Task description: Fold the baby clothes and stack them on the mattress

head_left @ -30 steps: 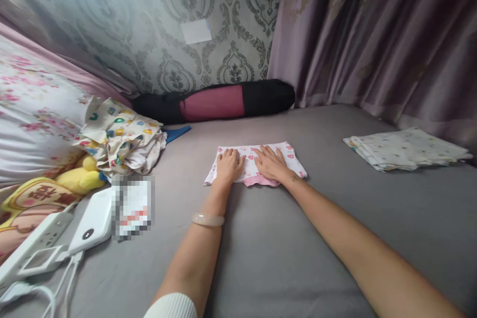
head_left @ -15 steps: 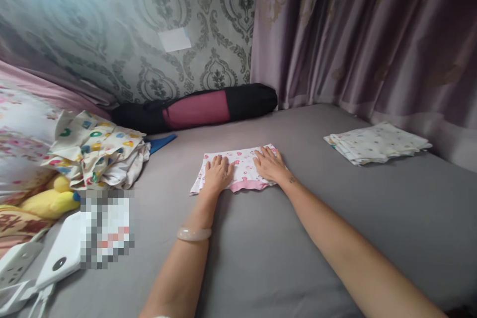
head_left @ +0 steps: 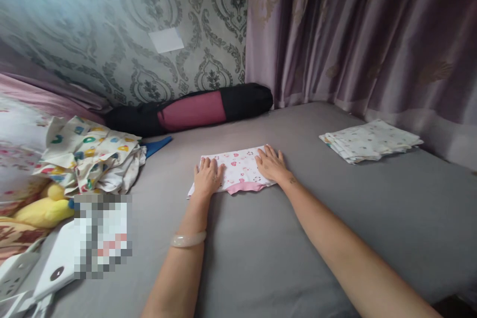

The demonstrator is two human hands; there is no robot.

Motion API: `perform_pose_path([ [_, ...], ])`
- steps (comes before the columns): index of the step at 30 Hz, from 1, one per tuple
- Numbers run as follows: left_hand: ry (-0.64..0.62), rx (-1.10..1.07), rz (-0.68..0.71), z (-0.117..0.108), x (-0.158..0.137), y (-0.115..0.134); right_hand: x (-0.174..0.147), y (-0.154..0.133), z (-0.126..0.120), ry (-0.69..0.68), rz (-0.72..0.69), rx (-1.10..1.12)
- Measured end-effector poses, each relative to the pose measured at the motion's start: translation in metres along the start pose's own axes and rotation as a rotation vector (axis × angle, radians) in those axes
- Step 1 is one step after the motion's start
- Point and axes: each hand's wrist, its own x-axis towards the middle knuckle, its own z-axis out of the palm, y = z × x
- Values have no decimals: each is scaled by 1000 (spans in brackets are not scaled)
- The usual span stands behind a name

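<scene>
A folded white garment (head_left: 240, 165) with pink and red prints and a pink neckband lies on the grey bed sheet (head_left: 253, 238). My left hand (head_left: 207, 177) rests flat on its left part, fingers stretched away from me, a pale bangle (head_left: 188, 239) on the wrist. On the garment's right end my right hand (head_left: 273, 165) lies with its fingers spread. Neither hand grips the cloth. Whatever is under the palms is hidden.
A stack of folded printed cloth (head_left: 372, 141) lies at the right. Crumpled patterned clothes (head_left: 93, 151), a yellow plush toy (head_left: 42, 212), a white power bank (head_left: 61, 258) and a power strip (head_left: 17, 273) are at the left. A black and red long bag (head_left: 194, 111) lies along the wall.
My left hand has slid slightly left across the garment, and my right hand sits a little nearer its right edge. The whole view has shifted slightly.
</scene>
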Motion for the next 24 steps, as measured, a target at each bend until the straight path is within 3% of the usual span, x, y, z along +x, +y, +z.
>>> perform_pose_path([
  [9, -75, -83, -31, 5, 4, -9, 4, 4, 2, -34, 25, 73],
  [13, -14, -108, -49, 7, 6, -12, 13, 19, -6, -24, 97, 345],
  [17, 101, -132, -91, 10, 9, -17, 18, 41, -19, -2, 285, 613],
  [21, 190, -106, -222, 4, 9, -25, 17, 61, -28, -83, 402, 597],
  [24, 158, -70, -349, -6, 7, -32, 16, 70, -31, -132, 407, 542],
])
